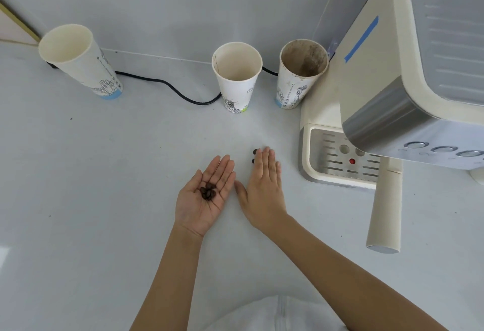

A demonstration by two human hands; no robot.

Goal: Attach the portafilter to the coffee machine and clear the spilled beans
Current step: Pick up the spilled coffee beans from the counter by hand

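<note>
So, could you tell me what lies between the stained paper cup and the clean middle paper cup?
Head view: bare grey counter; behind it, black cable runs between stained cup and middle cup.

L hand (205, 196) palm up, cupped, R hand (263, 189) flat, palm down

coffee machine (408, 74) cut off at right edge; portafilter (385, 210) head hidden beneath it; cup prints illegible.

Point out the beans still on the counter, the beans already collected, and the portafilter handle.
loose beans (254, 156): head view, between the two beans by the right fingertips.
collected beans (208, 192): head view, pile centre in the left palm.
portafilter handle (386, 207): head view, mid-shaft.
</note>
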